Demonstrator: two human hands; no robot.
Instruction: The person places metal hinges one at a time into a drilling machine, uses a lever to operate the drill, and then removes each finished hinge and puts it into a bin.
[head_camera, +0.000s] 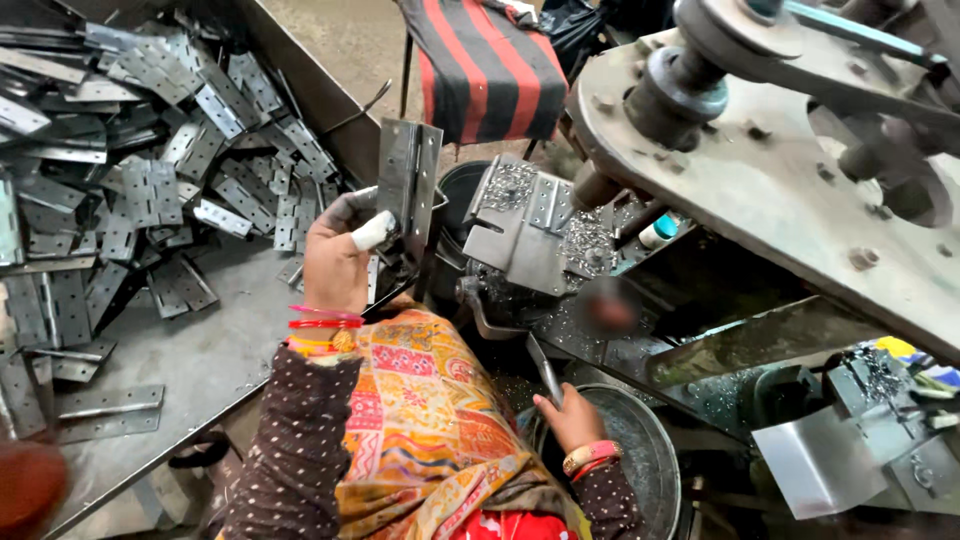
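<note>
My left hand (338, 255), with a white wrap on the thumb, holds a grey metal hinge (408, 180) upright above the edge of a metal tray. My right hand (570, 415) is lower, at a round metal bowl (640, 450), gripping a thin metal lever (545, 370) that rises toward a machine. On the machine, a hinge plate (525, 225) lies in the jig, strewn with metal shavings.
A big metal tray (200, 350) on the left holds several loose hinges (150, 170). The machine's large plate (780, 190) with its wheel overhangs the right. A red and black striped cloth (485, 65) hangs behind. A dark bucket (455, 215) stands by the jig.
</note>
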